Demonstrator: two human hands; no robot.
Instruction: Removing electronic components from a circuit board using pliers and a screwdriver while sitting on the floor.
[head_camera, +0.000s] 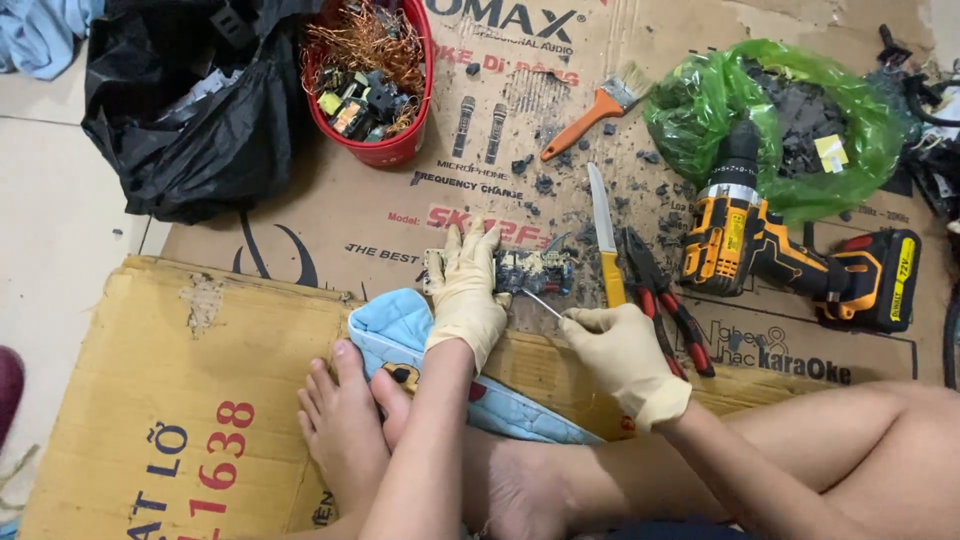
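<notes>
My left hand (466, 290), in a cream rubber glove, presses flat on a small circuit board (530, 270) lying on cardboard. My right hand (622, 350), also gloved, grips a thin metal tool (541, 303) whose tip points at the board's near edge. A knife with a yellow handle (606, 238) and red-handled pliers (665, 300) lie just right of the board. My bare feet (345, 425) rest on the cardboard beside a light blue cloth (400, 330).
A yellow-and-black cordless drill (780, 255) lies at the right. Behind it sits a green plastic bag of dark scraps (770, 110). An orange-handled brush (595, 110), a red bowl of copper wire and parts (372, 75) and a black bag (190, 110) stand further back.
</notes>
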